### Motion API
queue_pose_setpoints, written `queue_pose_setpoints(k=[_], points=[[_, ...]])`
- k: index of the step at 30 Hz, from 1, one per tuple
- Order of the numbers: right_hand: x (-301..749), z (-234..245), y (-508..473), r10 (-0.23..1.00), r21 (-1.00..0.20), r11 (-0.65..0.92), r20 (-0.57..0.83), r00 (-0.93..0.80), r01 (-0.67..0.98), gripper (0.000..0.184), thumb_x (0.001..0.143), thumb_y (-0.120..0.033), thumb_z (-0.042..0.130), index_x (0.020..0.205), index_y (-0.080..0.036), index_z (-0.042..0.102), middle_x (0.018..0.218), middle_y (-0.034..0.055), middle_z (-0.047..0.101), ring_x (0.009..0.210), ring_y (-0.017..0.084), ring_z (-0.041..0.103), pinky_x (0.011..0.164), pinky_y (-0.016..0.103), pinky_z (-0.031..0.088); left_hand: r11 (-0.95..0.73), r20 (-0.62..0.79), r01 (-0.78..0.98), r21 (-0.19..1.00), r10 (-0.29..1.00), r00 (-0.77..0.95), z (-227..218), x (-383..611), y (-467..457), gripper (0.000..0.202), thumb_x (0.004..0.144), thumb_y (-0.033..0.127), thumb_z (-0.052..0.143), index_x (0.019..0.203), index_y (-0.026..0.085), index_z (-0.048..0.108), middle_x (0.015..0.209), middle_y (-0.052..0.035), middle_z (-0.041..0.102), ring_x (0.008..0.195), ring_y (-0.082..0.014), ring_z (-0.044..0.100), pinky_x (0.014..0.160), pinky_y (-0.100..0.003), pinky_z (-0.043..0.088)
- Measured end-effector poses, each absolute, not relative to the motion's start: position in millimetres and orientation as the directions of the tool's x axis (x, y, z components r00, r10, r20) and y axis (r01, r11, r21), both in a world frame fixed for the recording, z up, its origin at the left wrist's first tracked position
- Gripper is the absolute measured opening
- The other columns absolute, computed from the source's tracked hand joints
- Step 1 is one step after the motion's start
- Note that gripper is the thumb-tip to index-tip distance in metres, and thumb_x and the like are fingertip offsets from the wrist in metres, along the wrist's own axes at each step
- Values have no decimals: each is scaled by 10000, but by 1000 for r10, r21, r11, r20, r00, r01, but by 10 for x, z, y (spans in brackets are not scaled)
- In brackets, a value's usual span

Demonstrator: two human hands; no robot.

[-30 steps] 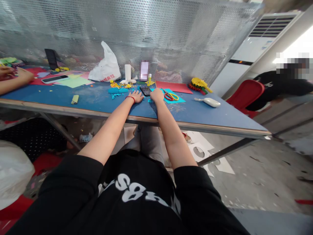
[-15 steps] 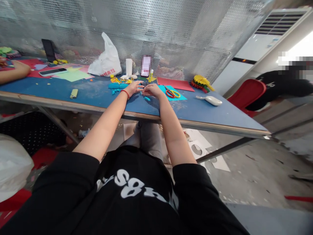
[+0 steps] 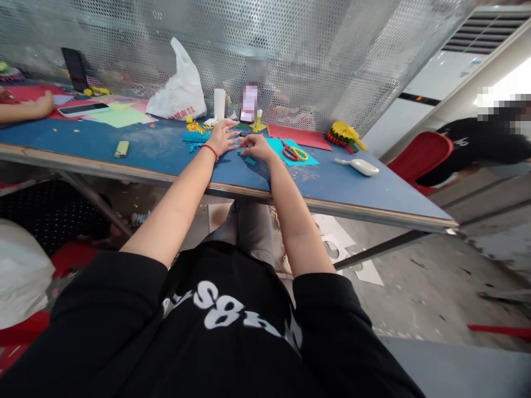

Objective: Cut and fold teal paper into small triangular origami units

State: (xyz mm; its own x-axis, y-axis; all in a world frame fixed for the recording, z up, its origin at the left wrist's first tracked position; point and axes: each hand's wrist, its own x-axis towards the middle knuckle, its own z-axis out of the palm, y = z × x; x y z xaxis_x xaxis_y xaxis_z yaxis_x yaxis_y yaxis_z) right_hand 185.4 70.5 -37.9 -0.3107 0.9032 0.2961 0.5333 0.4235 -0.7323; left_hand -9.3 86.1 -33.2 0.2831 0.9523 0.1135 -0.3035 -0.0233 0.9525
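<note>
Person's left hand point(image 3: 224, 138) with fingers spread, right hand point(image 3: 257, 147) curled just beside it, any pinch unclear, blue table point(image 3: 166, 157) beneath.

Got a silvery perforated metal wall point(image 3: 332, 55) past the left hand point(image 3: 224, 137) and right hand point(image 3: 256, 146), plus a blue-topped table point(image 3: 365, 190) under them. Off to their right, seeing a red plastic chair point(image 3: 431, 157), tall white air conditioner point(image 3: 442, 74), blown-out white light point(image 3: 516, 74). Got littered grey concrete floor point(image 3: 415, 298) below too.
</note>
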Motion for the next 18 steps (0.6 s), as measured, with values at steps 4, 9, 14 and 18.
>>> queue_pose_setpoints(k=[4,9,14,18], points=[[1877,-450,780,882,-690,469,336,-330,551,203,1028,-318,741,1115,-137,709,1094,54,733,966,181,724,862,365,647,-46,139,-334,941,956,259,-312,-93,857,444,867,512,641,1221,246,663,1306,-98,719,1295,-303,689,949,-359,611],[1886,-526,829,863,-639,505,382,-330,580,181,1010,-305,762,1033,-134,707,986,25,729,874,160,716,834,349,636,-55,128,-305,951,967,223,-290,-69,808,396,900,453,608,1211,223,692,1296,-87,744,1244,-267,716,853,-298,613],[1888,-545,847,831,-620,552,468,-302,558,189,861,-170,863,933,-160,689,834,-2,720,817,189,728,863,382,633,-82,122,-212,974,976,181,-257,13,725,301,1015,422,588,1127,191,745,1167,-87,773,1112,-239,750,854,-302,618],[1921,-529,882,797,-612,588,548,-252,528,195,896,-229,839,1000,-159,690,843,5,722,828,196,739,868,404,641,-124,138,-99,987,979,153,-217,90,637,351,1075,454,655,1232,143,699,1222,-105,723,1069,-231,722,935,-412,638]])
